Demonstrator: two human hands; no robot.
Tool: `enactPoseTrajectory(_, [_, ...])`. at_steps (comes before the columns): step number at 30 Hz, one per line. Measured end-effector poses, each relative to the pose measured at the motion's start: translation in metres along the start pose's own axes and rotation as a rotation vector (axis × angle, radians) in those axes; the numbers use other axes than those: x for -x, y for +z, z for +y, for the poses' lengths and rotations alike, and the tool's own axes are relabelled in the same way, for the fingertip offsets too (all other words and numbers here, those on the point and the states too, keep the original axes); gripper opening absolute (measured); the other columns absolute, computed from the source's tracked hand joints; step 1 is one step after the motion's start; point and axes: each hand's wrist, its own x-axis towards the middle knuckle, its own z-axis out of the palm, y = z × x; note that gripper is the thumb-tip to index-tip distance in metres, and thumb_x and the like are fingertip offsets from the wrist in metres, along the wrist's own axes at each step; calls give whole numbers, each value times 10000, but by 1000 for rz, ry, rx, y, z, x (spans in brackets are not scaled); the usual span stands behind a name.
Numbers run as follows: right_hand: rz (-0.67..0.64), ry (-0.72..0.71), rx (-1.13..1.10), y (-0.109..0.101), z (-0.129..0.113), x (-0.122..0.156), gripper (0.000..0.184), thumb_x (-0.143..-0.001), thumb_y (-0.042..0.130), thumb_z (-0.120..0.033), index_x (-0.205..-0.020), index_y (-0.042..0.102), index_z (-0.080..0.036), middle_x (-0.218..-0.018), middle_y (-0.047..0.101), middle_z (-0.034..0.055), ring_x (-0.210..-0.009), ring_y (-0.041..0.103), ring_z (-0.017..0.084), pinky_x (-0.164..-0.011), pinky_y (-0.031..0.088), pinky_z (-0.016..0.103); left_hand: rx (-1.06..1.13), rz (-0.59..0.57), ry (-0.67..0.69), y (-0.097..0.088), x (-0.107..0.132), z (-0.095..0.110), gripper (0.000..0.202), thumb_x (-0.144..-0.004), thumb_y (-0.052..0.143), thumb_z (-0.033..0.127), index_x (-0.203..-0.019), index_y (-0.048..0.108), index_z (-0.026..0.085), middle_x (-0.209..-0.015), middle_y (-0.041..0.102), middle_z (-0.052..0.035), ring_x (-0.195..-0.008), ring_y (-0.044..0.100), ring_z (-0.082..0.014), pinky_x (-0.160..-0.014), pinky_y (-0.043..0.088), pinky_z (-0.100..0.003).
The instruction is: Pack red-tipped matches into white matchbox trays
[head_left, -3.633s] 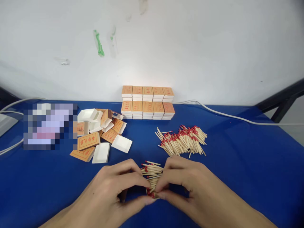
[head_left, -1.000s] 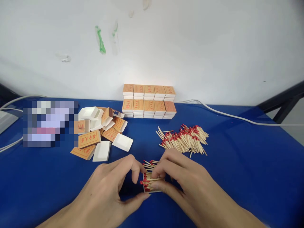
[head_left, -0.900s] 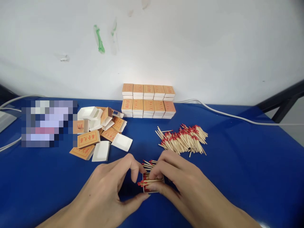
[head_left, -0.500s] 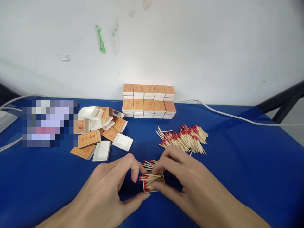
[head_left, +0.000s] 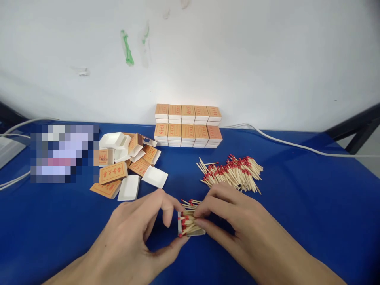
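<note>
A small white matchbox tray (head_left: pixel 179 225) lies on the blue table near the front, filled with red-tipped matches (head_left: pixel 188 225). My left hand (head_left: pixel 139 233) curls around the tray's left end, thumb below and fingers above it. My right hand (head_left: pixel 234 221) pinches the matches in the tray from the right, fingers pressed together. A few loose matches (head_left: pixel 190 203) lie just behind the tray.
A pile of loose matches (head_left: pixel 231 174) lies right of centre. Empty white trays and orange sleeves (head_left: pixel 127 166) are scattered at the left. Closed orange matchboxes (head_left: pixel 187 126) are stacked by the wall. A white cable (head_left: pixel 285 143) runs along the back.
The matches that stuck out over the tray have been pressed down into it. Both hands stayed at the tray; the right fingers shifted slightly.
</note>
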Motion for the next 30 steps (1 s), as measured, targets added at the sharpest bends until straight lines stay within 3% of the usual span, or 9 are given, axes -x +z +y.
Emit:
enactPoseTrajectory(5, [-13,14,-15,2,0,0,153,-1065,690,-126,-1030,759,-258,-1051,678,8,-927,692,171,-809,560,318,-3,-29,16,0,-2,-2,336,-903,759,138,-978,468,290,-1018,784,120,-474,306,-48,-437,338,-196])
enactPoseTrajectory(9, [-17,-17,-8,3,2,0,171,-1080,665,-112,-1018,754,-244,-1042,669,12,-952,680,172,-826,554,320,-39,-39,-15,-4,-4,-2,393,-852,896,198,-1140,661,328,-813,721,132,-465,362,-63,-440,334,-195])
enactPoseTrajectory(11, [-15,-26,-2,4,3,0,171,-1081,664,-108,-1015,754,-238,-1040,670,16,-962,677,178,-828,557,322,-28,-45,-17,-8,-7,-3,420,-838,947,221,-1181,742,353,-874,754,109,-478,378,-61,-448,339,-199])
enactPoseTrajectory(15, [-14,-22,5,4,4,1,181,-1087,638,-108,-1040,756,-238,-1070,663,31,-976,682,194,-834,579,334,54,-107,-23,-13,-12,-5,207,-911,930,262,-1054,852,389,-998,800,84,-517,406,-56,-488,365,-206])
enactPoseTrajectory(19, [2,-1,9,4,4,1,203,-1083,608,-87,-1062,753,-228,-1153,645,49,-903,699,167,-835,595,342,119,-152,-82,-12,-11,-7,133,-981,873,289,-1055,881,399,-934,811,67,-594,561,-77,-551,434,-206])
enactPoseTrajectory(24, [-27,9,-31,6,3,0,222,-1095,594,-66,-1066,741,-229,-1094,670,21,-860,708,142,-805,585,296,168,-152,-124,-8,-7,-10,148,-1040,804,308,-1059,897,421,-927,831,58,-683,704,-102,-587,484,-208])
enactPoseTrajectory(30, [-35,41,-96,5,2,0,217,-1125,580,-90,-1079,734,-235,-1100,677,10,-876,708,125,-824,578,275,178,-122,-102,-7,-6,-10,137,-1061,776,316,-1045,886,397,-943,813,56,-722,725,-105,-610,497,-213])
